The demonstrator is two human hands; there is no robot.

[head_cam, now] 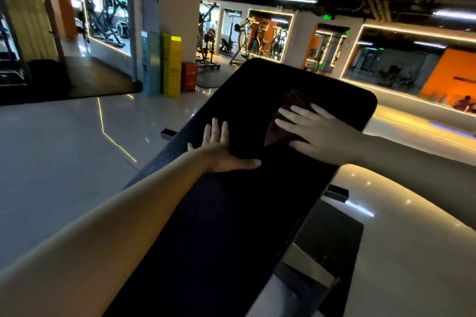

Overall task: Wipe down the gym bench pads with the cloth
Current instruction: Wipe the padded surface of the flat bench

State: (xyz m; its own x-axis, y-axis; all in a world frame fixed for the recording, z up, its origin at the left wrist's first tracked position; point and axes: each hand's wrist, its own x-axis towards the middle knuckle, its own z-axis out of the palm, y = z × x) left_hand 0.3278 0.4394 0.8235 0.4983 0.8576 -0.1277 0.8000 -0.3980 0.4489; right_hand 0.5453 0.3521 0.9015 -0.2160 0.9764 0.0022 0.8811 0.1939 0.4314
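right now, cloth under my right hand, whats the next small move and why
Probably slide the right hand and the dark red cloth under it toward you along the bench pad. The cloth lies near the pad's far end, most of the pad stretches nearer, and the left hand rests flat on its edge.

Your bench pad (231, 213) is plain black, with a fine pebbly grain along its left edge, and the cloth (274, 135) on it is dark maroon. Floor (64, 149) is glossy pale grey with a thin yellow line. Further back you've got a teal panel (150, 64), a yellow box (172, 67) and a red box (189, 76).
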